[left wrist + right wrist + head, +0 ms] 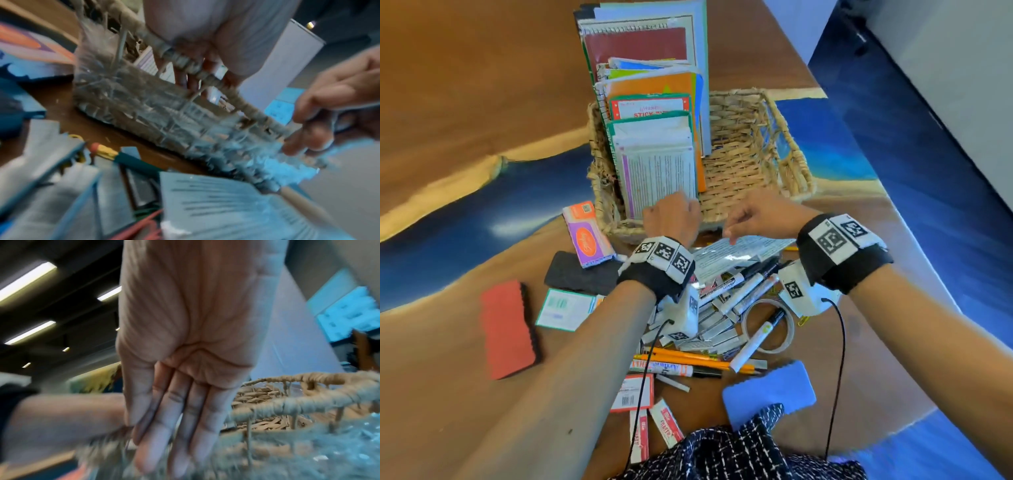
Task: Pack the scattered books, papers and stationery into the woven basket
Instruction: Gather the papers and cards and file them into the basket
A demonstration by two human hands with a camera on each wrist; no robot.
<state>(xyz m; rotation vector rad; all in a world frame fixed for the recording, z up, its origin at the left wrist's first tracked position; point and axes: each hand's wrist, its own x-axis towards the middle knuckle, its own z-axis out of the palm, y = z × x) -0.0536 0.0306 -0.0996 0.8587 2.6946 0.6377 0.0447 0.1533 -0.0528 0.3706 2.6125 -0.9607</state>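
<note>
Both hands worked at the near rim of the woven basket (750, 147). The left hand (671, 219) had its fingers curled over that rim, gripping it; the right hand (760, 214) hovered just beside it with fingers straight and relaxed, holding nothing, above a printed paper sheet (739, 251) on the counter (465, 85).

Risk lay in the standing stack of books (650, 113) — it filled only the left side of the basket and rose high above the rim, so a tug on the rim could probably tip it into the bare right half or over the wall. A careless sweep by the right hand could also roll markers (753, 291) and pencils (688, 359) off the pile.

The basket sat on the counter beyond the clutter, its weave coarse and frayed — loose straw ends showed at the near-left corner.
</note>
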